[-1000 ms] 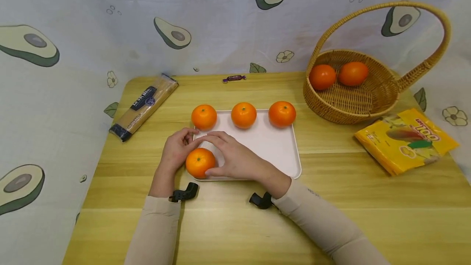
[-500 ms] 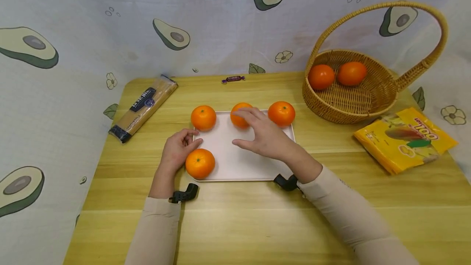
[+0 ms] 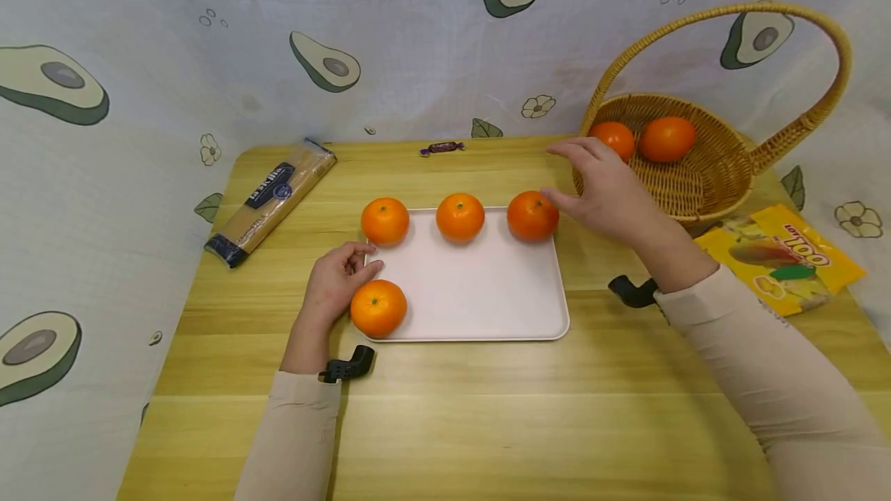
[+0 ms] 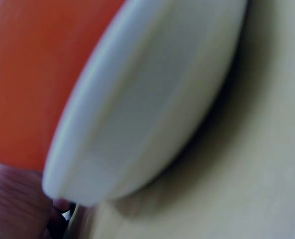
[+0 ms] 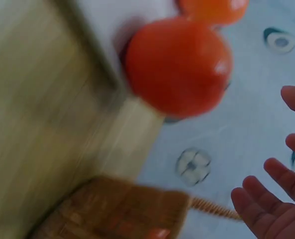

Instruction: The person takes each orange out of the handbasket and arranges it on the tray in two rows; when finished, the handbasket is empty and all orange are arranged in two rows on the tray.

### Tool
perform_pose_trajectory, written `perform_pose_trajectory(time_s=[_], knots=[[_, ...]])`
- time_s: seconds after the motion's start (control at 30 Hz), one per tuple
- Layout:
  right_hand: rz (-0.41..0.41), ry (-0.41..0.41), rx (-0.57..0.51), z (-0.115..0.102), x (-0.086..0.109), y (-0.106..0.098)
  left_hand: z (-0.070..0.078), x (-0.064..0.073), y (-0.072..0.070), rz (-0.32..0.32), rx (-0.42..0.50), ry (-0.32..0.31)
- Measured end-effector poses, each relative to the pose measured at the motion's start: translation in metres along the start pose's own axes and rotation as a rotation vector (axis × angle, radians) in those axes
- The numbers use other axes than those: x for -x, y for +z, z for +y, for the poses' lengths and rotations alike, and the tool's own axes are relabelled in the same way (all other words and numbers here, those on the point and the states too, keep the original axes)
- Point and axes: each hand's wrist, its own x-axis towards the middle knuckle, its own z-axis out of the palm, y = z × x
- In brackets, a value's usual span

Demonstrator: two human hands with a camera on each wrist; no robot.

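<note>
My left hand [image 3: 337,284] holds the left rim of a white rectangular tray [image 3: 480,292], thumb over the edge and fingers bent. Oranges sit at the tray's front left corner [image 3: 379,308], back left corner [image 3: 385,221], back middle [image 3: 460,217] and back right corner [image 3: 532,216]. Between that last orange and a wicker basket [image 3: 682,211], my right hand [image 3: 605,192] is in the air with fingers spread and nothing held. Two orange-red fruits [image 3: 667,139] lie inside the basket, one partly behind the hand. The left wrist view shows the tray's side [image 4: 137,99] up close.
A yellow snack bag [image 3: 786,261] lies right of the tray, partly behind the right arm. Back left is a pasta packet [image 3: 271,203]. A purple wrapped candy [image 3: 442,148] lies near the table's back edge. The basket's tall handle [image 3: 828,99] arches upward.
My right hand has left the front left orange, crossed above the tray, and moved right and back to beside the basket. The left hand and the oranges have stayed in place.
</note>
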Motion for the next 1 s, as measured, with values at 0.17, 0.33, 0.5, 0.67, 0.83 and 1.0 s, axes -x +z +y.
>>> perform_pose_trajectory(time_s=[0.17, 0.33, 0.5, 0.67, 0.83, 1.0], knots=[[0.065, 0.115, -0.017, 0.038, -0.010, -0.007, 0.000, 0.000, 0.000, 0.001, 0.007, 0.004], [0.122, 0.264, -0.138, 0.066, -0.024, -0.005, 0.001, 0.000, -0.001, 0.002, 0.009, 0.000], [0.109, 0.325, -0.172, 0.086, -0.037, -0.003, 0.002, 0.000, -0.001, -0.003, 0.010, -0.012], [0.084, 0.343, -0.182, 0.098, -0.047, -0.001, 0.002, -0.001, 0.000, -0.001, 0.011, -0.010], [0.075, 0.319, -0.179, 0.108, -0.055, 0.007, 0.001, -0.001, 0.000, 0.002, 0.016, -0.008], [0.086, 0.312, -0.166, 0.118, -0.060, 0.016, 0.001, -0.001, 0.000, 0.003, 0.018, -0.007]])
